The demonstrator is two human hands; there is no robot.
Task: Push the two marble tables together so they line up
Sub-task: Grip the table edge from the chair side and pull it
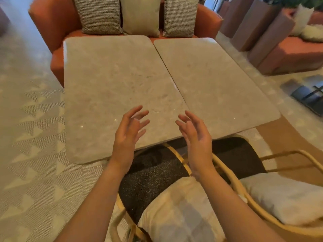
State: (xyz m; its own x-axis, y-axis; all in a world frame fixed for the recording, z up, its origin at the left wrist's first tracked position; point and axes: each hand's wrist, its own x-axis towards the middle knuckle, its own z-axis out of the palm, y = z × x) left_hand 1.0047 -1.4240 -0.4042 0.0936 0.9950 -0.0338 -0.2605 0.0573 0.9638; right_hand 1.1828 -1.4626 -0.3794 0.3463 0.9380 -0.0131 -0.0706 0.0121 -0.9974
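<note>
**Tables joined along the seam, near edges still stepped**

The two marble tops sit side by side in front of the orange sofa [52, 28]. The left marble table [108, 95] and the right marble table [218, 88] meet along a thin dark seam that runs from the far end toward the person; they look to be touching or very nearly so along it. The near edges do not match, though: the left slab's front edge comes closer to the person than the right slab's, and the far corners look slightly staggered too. Judged from this, the closing of the gap is mostly done and the lining-up step is what remains.

The left hand [128, 135] and the right hand [195, 137] hover in the air above the near end of the seam, palms turned toward each other, fingers spread and loosely curled. Neither holds anything, and neither appears to rest on the marble. Below the wrists are a rattan chair [232, 179] with a dark seat and a pale cushion [180, 212].

The next move likely calls for planting the palms on one slab's edge and sliding it lengthwise until the front edges run flush, keeping the seam closed. Marble is heavy, so a firm, low push seems wiser than a lift
</note>
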